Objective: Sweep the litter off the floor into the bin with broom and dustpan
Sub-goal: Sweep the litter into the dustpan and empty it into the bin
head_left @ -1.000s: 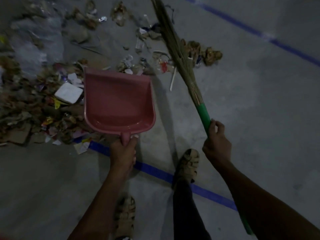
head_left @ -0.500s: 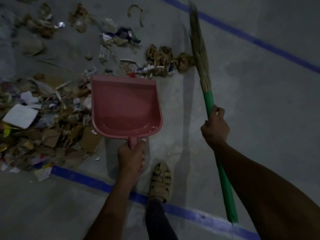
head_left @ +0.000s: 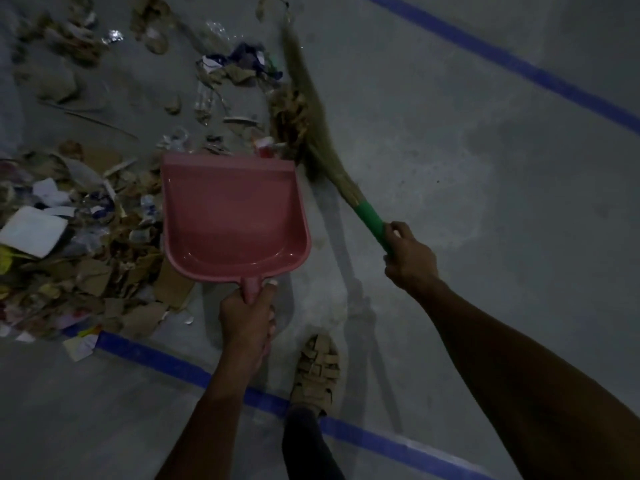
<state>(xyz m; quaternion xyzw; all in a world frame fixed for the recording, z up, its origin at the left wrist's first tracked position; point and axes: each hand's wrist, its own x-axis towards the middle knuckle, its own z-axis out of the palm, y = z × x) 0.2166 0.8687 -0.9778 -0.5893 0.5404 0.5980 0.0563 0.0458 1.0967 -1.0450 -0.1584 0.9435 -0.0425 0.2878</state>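
Observation:
My left hand (head_left: 247, 318) grips the short handle of a pink dustpan (head_left: 232, 220), which lies open and empty on the grey floor with its lip against scattered litter (head_left: 239, 133). My right hand (head_left: 408, 256) grips the green handle of a straw broom (head_left: 313, 112). The blurred bristles press against brown crumpled paper (head_left: 289, 116) just beyond the pan's far right corner. A big heap of cardboard, paper and wrappers (head_left: 69, 244) lies left of the pan. No bin is in view.
Blue tape lines cross the concrete floor, one (head_left: 166, 362) near my feet and one (head_left: 502, 60) at the far right. My sandalled foot (head_left: 317, 370) stands just behind the dustpan. More loose scraps (head_left: 69, 46) lie at the far left.
The broom has swung left from bare floor into the brown paper by the pan's lip. The dustpan stays flat on the floor against the litter.

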